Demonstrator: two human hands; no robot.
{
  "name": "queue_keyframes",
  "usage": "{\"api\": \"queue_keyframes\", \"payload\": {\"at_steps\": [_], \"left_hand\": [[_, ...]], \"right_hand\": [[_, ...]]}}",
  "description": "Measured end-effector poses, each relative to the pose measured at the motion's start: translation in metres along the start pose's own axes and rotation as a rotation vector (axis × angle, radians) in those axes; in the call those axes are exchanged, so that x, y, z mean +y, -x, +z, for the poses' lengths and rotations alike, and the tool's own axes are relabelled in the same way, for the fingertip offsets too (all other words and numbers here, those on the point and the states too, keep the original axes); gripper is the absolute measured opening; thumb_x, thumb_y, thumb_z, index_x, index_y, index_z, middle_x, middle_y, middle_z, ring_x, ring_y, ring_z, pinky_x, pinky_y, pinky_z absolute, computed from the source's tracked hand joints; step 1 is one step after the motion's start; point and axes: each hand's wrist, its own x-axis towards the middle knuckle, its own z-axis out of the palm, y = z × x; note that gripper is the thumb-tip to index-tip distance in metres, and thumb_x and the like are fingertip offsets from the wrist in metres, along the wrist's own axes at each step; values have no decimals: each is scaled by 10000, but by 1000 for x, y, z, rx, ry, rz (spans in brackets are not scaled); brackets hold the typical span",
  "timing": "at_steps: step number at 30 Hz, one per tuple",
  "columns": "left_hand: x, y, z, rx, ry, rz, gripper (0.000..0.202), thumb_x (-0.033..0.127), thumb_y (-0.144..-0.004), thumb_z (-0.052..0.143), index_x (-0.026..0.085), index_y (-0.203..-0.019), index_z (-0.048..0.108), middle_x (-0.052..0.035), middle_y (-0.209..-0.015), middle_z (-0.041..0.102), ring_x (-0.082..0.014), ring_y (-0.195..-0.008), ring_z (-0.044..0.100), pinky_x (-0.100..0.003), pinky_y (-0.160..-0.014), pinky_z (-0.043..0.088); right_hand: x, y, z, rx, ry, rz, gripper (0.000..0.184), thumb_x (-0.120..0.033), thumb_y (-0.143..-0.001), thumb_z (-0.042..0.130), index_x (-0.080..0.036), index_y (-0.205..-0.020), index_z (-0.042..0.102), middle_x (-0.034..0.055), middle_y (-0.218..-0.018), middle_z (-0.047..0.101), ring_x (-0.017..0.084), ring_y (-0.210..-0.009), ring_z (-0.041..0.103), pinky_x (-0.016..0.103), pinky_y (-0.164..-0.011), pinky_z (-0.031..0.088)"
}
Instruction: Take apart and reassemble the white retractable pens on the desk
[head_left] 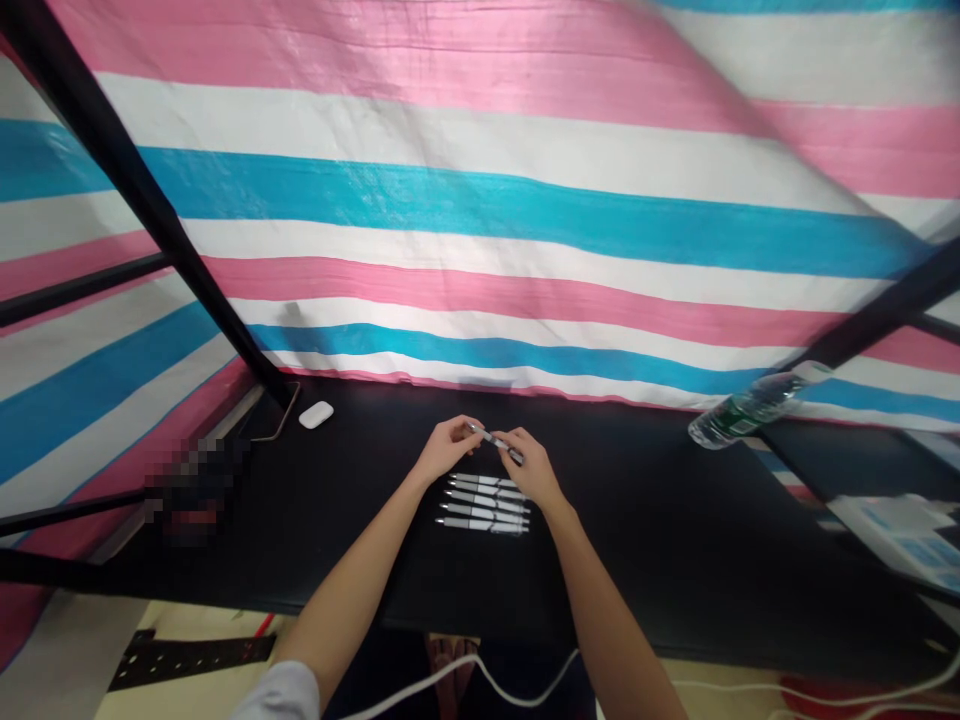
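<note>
Both my hands hold one pen [491, 438] between them, a little above the black table. My left hand [450, 445] pinches its left end. The fingers of my right hand [529, 465] are closed round its right end, where a dark part shows. Just below my hands, several white and grey pens [484, 510] lie side by side in a stack of rows, their tips pointing left. My right hand and wrist are close to the right ends of these pens.
On the black table [322, 530] a white rounded case [316, 414] lies at the back left, near a phone [274, 412]. A clear plastic bottle [750, 408] stands tilted in view at the right. Black frame bars and a striped sheet [480, 210] enclose the table. A white cable [450, 668] hangs in front.
</note>
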Motion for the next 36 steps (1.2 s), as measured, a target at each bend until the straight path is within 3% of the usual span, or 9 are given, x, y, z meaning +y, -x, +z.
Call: {"api": "queue_keyframes", "payload": {"at_steps": [6, 12, 14, 17, 21, 25, 31, 36], "left_hand": [[0, -1, -1, 46, 18, -17, 297, 378, -722, 702, 141, -893, 646, -30, -724, 644, -140, -667, 604, -251, -591, 479], [0, -6, -10, 244, 65, -27, 256, 362, -718, 676, 147, -844, 618, -12, -658, 636, -141, -651, 605, -268, -641, 483], [-2, -7, -16, 329, -1, -14, 198, 327, -720, 661, 154, -789, 594, -9, -670, 633, -139, -665, 606, -268, -666, 475], [-6, -7, -26, 397, -291, 21, 102, 229, -720, 639, 172, -727, 554, 3, -668, 606, -136, -662, 584, -258, -661, 443], [-11, -3, -31, 301, -767, 46, 80, 128, -734, 604, 193, -718, 561, -9, -694, 606, -170, -720, 564, -283, -689, 414], [-16, -2, -29, 199, -977, 59, 130, 80, -737, 592, 199, -788, 584, -39, -806, 644, -209, -819, 564, -316, -740, 411], [-10, -1, -24, 195, -933, 169, 196, 145, -786, 588, 189, -974, 619, -80, -946, 643, -245, -930, 563, -387, -853, 427], [-1, 1, -14, 26, -683, 370, 264, 196, -853, 556, 213, -1107, 625, -72, -1068, 639, -215, -1019, 554, -362, -915, 433]], "right_hand": [[1, -1, 0, 6, -14, -21, 309, -236, -841, 507, -307, -1066, 706, 37, -851, 551, 169, -753, 544, 288, -690, 460], [9, -1, -2, 97, 103, 13, 295, -196, -839, 475, -239, -1005, 716, 51, -840, 548, 165, -718, 549, 272, -609, 450], [11, -1, -3, 119, 136, 30, 284, -194, -840, 472, -219, -991, 711, 54, -840, 550, 163, -710, 551, 270, -603, 450], [14, -1, -3, 125, 160, 48, 278, -193, -842, 464, -207, -984, 703, 56, -848, 558, 156, -695, 551, 266, -600, 455], [16, -1, -1, 112, 182, 44, 276, -188, -841, 460, -199, -977, 700, 56, -845, 560, 149, -676, 548, 266, -606, 459], [18, -1, 0, 101, 184, 39, 282, -180, -838, 456, -209, -974, 701, 56, -840, 565, 152, -688, 556, 266, -612, 463], [19, 0, 1, 86, 197, 34, 304, -162, -834, 458, -226, -991, 711, 43, -820, 561, 141, -671, 548, 260, -609, 457], [21, 0, 1, 43, 204, 13, 320, -154, -839, 464, -241, -1012, 719, 41, -814, 565, 145, -683, 550, 265, -615, 455]]}}
